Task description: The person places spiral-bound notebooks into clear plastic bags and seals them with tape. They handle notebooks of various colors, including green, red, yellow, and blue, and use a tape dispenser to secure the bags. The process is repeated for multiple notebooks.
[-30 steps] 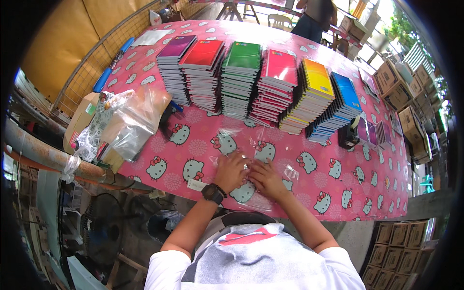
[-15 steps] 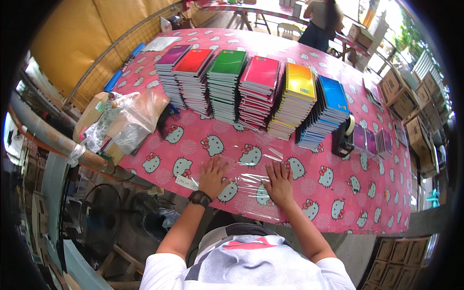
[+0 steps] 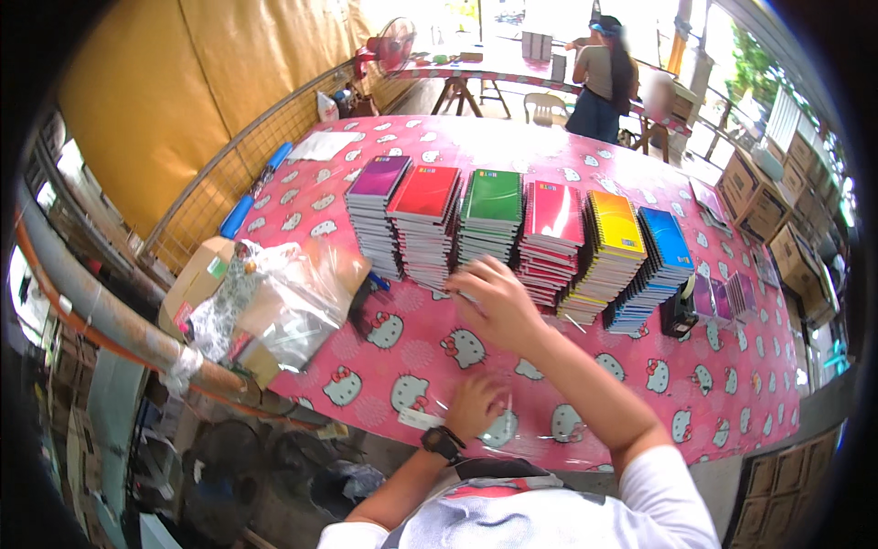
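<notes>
My left hand (image 3: 477,407) rests low over the near edge of the table, beside a small white label strip (image 3: 420,418). Its fingers are bent and blurred, and glints of clear plastic film (image 3: 508,403) show by them. My right hand (image 3: 497,300) is raised in front of the red notebook stack (image 3: 424,190) and the green notebook stack (image 3: 492,195). Its fingers curl together around a pale sliver too blurred to name. In the same row stand purple (image 3: 378,176), pink (image 3: 554,209), yellow (image 3: 615,222) and blue (image 3: 665,240) stacks of spiral notebooks.
A tape dispenser (image 3: 679,314) stands beyond the blue stack, beside small purple packs (image 3: 722,297). Crumpled clear plastic bags (image 3: 297,306) lie at the left edge near a metal pipe (image 3: 119,320). Cartons (image 3: 752,194) are piled at right. Another person (image 3: 604,82) stands at the far table.
My right hand has lifted off the film and reached forward and left toward the stacks. My left hand's flat fingers have bent. The view has shifted, showing more of the far room.
</notes>
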Available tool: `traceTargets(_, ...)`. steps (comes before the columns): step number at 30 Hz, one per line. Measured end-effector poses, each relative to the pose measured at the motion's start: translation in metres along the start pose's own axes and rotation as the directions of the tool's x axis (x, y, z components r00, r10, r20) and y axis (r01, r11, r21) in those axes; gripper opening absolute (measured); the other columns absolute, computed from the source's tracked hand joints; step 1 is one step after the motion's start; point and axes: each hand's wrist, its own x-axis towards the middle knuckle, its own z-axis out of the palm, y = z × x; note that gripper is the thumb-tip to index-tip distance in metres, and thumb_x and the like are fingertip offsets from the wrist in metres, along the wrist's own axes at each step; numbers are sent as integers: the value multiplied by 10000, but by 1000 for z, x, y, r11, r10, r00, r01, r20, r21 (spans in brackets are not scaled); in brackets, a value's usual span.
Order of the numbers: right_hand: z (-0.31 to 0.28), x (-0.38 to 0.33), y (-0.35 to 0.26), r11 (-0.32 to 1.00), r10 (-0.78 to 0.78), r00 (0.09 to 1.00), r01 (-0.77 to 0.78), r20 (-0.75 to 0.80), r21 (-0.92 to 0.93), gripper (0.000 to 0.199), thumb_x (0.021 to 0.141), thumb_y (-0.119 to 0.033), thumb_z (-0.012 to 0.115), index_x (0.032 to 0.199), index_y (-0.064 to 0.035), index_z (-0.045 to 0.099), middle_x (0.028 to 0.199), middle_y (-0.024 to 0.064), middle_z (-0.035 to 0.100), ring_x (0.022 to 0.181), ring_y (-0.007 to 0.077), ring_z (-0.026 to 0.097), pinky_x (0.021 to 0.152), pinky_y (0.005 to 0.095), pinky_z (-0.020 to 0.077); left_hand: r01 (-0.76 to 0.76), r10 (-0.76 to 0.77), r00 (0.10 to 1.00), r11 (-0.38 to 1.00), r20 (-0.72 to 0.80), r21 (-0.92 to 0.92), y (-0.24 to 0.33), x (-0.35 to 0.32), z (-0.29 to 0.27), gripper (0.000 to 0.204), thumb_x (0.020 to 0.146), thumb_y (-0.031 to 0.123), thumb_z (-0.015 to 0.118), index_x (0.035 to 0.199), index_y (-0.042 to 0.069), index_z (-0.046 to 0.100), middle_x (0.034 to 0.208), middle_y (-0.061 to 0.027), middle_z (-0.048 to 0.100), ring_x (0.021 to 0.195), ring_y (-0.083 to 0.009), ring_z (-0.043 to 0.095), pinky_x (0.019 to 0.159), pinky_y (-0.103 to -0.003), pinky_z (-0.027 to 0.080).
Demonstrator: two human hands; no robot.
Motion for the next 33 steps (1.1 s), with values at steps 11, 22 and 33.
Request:
traceTargets(11, 175, 196, 71, 765, 156, 979, -35, 132, -643, 164, 802, -147, 543, 916, -39, 592, 902, 101, 616, 972, 269, 554, 807, 374, 483, -288, 342, 903, 931, 260, -225, -9, -10, -74, 417, 776, 184, 622, 1180, 101, 558, 1258, -110, 496, 1219, -291, 404, 1016, -424, 342)
traceTargets(22, 73, 107, -6, 990, 98, 994, -102, -40, -94, 330, 745, -163, 668, 1036, -27, 589, 920, 106, 627, 963, 240, 592, 906, 417, 413, -535, -601, 752, -315, -271, -784, -76, 3, -202, 471, 889, 306, 578, 1250, 43, 428, 1198, -90, 543, 1055, -217, 547, 915, -381, 457)
traceTargets(33, -4, 46, -41, 989, 135, 986, -140, -102, -47, 158, 768, -78, 607, 920, -37, 620, 859, 112, 626, 863, 280, 595, 811, 362, 456, -14, -609, 654, 583, -448, -812, -62, -8, -178, 349, 925, 217, 549, 1191, 1, 482, 1075, -70, 564, 952, -148, 560, 813, -302, 472)
